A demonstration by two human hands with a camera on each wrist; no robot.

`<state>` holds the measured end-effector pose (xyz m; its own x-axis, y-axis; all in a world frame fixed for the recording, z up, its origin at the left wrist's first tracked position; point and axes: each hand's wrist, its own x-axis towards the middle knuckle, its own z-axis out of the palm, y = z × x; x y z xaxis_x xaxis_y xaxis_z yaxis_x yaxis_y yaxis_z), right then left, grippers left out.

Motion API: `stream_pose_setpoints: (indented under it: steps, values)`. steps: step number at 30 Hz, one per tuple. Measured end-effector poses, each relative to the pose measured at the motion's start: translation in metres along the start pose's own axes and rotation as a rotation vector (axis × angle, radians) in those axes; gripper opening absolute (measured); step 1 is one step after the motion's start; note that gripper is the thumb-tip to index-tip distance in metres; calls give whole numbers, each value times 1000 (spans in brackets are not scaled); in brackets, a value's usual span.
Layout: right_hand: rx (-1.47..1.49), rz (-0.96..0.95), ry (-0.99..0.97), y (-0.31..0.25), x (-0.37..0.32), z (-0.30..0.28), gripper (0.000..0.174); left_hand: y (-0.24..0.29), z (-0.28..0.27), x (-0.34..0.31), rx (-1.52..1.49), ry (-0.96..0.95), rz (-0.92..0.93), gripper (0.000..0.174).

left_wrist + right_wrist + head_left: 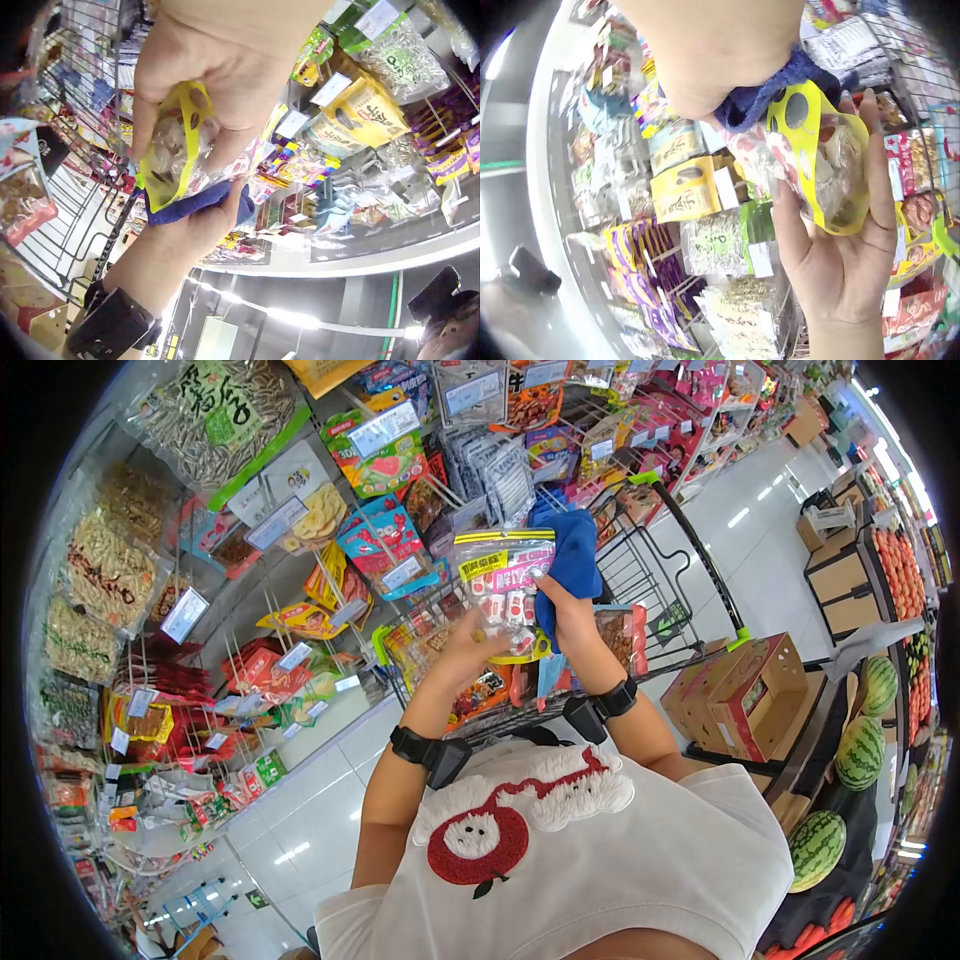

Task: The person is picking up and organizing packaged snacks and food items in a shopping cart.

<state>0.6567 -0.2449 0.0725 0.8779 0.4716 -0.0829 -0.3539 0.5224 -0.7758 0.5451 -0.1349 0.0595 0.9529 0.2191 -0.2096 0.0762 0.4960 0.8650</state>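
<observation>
Gripping a clear, yellow-edged plastic candy bag (508, 592), the left hand (464, 653) and right hand (571, 616) may lose it if the bunched blue cloth (577, 550) slips.

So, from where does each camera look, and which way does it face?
Head: worn there, faces forward and down at the yellow-edged bag; both forearms and the white shirt show.
Left wrist: worn there, faces along the left fingers to the bag; the right forearm also shows.
Right wrist: worn there, faces across the blue cloth to the bag; that wrist and the left fingers show.
Both wrist views share the bag and cloth.
</observation>
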Motion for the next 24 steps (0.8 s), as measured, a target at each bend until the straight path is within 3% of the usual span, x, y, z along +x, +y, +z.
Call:
stream_pose_setpoints:
  steps: [1, 3, 4, 6, 7, 9, 11, 14, 17, 20, 23, 24]
  values:
    - [-142, -144, 57, -4, 0, 4, 18, 2, 2, 0, -77, -41, -27, 55]
    - [-425, -432, 176, -12, 0, 11, 19, 7, 5, 1, 8, 2, 103, 47]
    - [-605, -396, 204, -24, -5, 8, 22, 12, 7, 1, 72, 34, 165, 46]
    - [-798, -258, 77, -43, -14, 6, 22, 27, 12, -3, 344, 125, 295, 44]
    - [-893, -187, 15, -48, -18, 5, 22, 36, 18, -7, 321, 129, 328, 44]
    - [-1093, -572, -236, -42, -24, 7, 23, 46, 32, -11, 273, 132, 387, 43]
    - [-1334, -975, -461, -60, -38, 39, 26, 45, 37, -10, 533, 206, 518, 46]
    - [-1449, -1133, -559, -73, -50, 68, 35, 55, 52, -19, 776, 304, 636, 54]
    - [-1584, -1143, -467, -81, -47, 70, 40, 56, 61, -22, 841, 290, 706, 57]
    - [-1546, -1142, -574, -98, -33, 57, 52, 56, 68, -26, 926, 262, 561, 60]
    - [-1474, -1162, -409, -97, -34, 57, 45, 59, 73, -27, 915, 273, 531, 61]
    - [-1458, -1162, -436, -97, -36, 57, 45, 59, 73, -25, 887, 285, 610, 61]
